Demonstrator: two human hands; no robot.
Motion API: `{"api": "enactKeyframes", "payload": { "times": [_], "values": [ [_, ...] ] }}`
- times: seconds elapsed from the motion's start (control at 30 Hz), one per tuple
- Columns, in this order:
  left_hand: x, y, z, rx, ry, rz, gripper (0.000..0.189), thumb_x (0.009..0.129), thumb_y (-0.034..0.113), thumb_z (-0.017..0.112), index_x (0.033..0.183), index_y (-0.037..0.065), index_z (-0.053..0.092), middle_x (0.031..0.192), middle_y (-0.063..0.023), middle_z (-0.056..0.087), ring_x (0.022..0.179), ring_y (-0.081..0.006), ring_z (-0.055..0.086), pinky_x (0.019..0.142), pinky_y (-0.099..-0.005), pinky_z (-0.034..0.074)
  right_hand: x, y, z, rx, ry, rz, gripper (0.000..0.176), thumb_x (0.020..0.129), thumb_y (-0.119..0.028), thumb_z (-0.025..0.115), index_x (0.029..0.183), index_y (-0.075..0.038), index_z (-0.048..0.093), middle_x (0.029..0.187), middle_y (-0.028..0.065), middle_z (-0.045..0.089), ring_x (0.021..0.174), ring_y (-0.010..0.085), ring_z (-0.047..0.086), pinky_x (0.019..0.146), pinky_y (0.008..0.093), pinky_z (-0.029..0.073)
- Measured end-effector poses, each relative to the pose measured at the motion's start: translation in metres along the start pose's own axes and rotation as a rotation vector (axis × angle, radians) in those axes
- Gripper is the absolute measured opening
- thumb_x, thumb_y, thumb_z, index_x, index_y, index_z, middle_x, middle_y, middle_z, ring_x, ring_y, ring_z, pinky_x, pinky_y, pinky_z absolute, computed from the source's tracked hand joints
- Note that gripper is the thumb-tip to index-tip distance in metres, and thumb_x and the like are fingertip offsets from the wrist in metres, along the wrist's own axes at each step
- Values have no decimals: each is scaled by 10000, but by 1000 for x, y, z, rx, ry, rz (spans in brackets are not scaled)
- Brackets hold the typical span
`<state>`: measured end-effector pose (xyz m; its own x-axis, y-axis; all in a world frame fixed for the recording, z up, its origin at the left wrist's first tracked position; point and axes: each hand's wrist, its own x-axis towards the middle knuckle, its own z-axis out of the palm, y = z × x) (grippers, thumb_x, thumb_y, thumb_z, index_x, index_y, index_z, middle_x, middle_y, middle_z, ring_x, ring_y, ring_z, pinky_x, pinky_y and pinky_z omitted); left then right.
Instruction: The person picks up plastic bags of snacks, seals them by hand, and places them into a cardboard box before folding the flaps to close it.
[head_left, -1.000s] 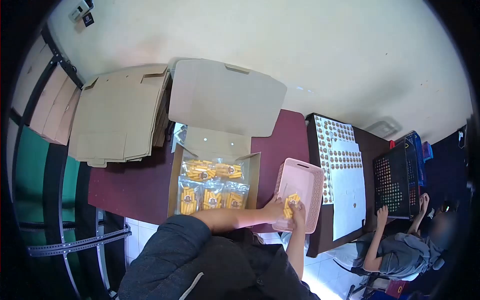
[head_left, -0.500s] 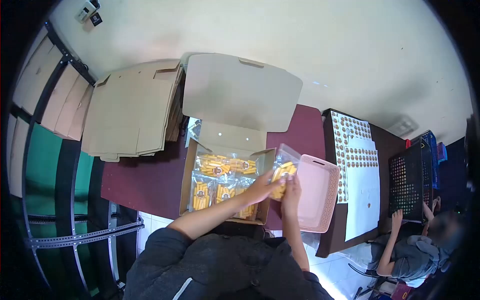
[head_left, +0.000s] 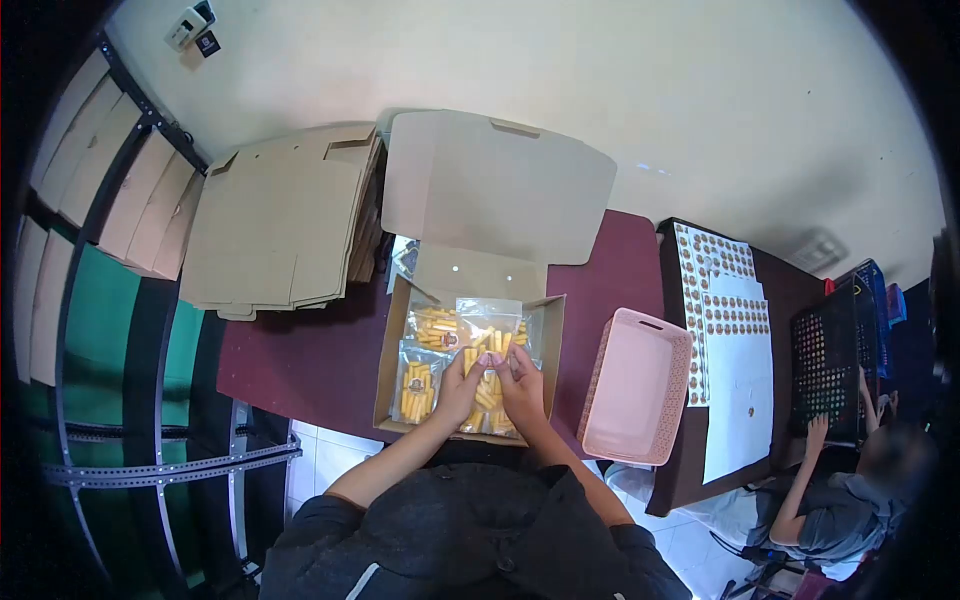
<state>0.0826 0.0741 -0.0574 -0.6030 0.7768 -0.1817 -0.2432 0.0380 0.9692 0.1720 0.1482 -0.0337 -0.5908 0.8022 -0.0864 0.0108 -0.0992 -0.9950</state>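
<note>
Both hands hold one clear bag of yellow sticks (head_left: 489, 319) over the open cardboard box (head_left: 384, 385). My left hand (head_left: 459, 388) is closed on the bag's left side, and my right hand (head_left: 521, 385) pinches its right side, thumbs nearly touching. Inside the box lie several similar bags, among them one at the lower left (head_left: 416, 392) and one at the upper left (head_left: 433, 327). The held bag and my hands partly cover the others. Behind, the box's lid (head_left: 500, 185) stands raised.
A pink basket (head_left: 633, 390) sits right of the box. Flat cardboard stacks (head_left: 275, 225) stand at the left, beside a shelf rack. Sticker sheets (head_left: 735, 380) lie on a dark table at the right, where another person (head_left: 845, 510) touches a black crate (head_left: 828, 360).
The held bag and both hands have moved left, from between the box and pink basket to over the box. The camera view has shifted slightly.
</note>
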Motion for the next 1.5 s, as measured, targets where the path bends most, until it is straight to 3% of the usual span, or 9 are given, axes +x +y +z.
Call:
{"api": "enactKeyframes", "payload": {
  "times": [0.17,0.3,0.57,0.73,0.8,0.9,1.0,1.2,1.5],
  "values": [
    [-6,-2,3,-71,31,58,307,924,186,466,1135,-37,484,1019,-97,584,958,-132,516,856,-271,396,-2,3,-4,189,-116,51,274,914,-151,506,1097,53,516,894,18,589,812,37,488,715,203,414],
    [-8,4,3,-68,19,32,310,937,191,431,1135,-40,486,1041,-98,574,975,-130,501,873,-271,381,-2,-4,-14,7,-192,172,306,929,-163,477,1150,46,504,984,25,581,897,63,509,810,209,399],
    [-5,-8,-10,-137,9,37,353,952,234,381,1129,-56,474,1054,-101,558,972,-134,495,868,-267,380,1,8,-12,146,-215,67,327,942,-171,439,1186,43,479,1021,31,561,955,78,488,856,216,375],
    [0,-12,-13,82,51,62,420,949,293,378,1176,-55,441,1053,-107,564,1004,-126,491,885,-262,377,0,-20,-18,147,-237,128,350,934,-183,454,1209,34,451,996,37,574,923,79,510,824,215,399],
    [-7,20,-10,-62,-99,77,445,927,297,444,1204,-51,420,1062,-119,561,1014,-132,498,874,-265,391,0,-34,-23,83,-325,174,349,916,-195,492,1181,30,469,969,40,598,859,79,544,761,211,430],
    [-4,38,-11,186,-331,-168,594,859,217,597,1325,0,300,1074,-70,538,937,-97,520,798,-247,442,-2,-38,-28,195,-321,160,315,896,-203,528,1108,30,524,940,45,619,817,75,569,709,211,451],
    [-1,38,-12,83,-447,59,615,846,214,613,1328,0,297,1041,-62,547,885,-80,524,736,-233,453,3,-45,-38,157,-411,231,275,891,-177,537,1074,28,551,929,63,628,827,90,576,753,239,454],
    [1,67,-23,480,-520,-44,633,809,242,642,1296,-18,333,907,-90,599,813,-117,557,717,-251,463,1,-33,-41,183,-396,289,309,886,-265,551,1002,17,594,908,45,627,812,79,569,726,230,448],
    [-6,63,-8,225,-402,-55,580,785,134,654,1281,17,376,952,-49,573,786,-78,533,654,-222,469,-2,-53,-34,72,-336,212,289,869,-217,575,1015,33,567,899,54,619,810,80,564,730,233,446]
  ]
}}
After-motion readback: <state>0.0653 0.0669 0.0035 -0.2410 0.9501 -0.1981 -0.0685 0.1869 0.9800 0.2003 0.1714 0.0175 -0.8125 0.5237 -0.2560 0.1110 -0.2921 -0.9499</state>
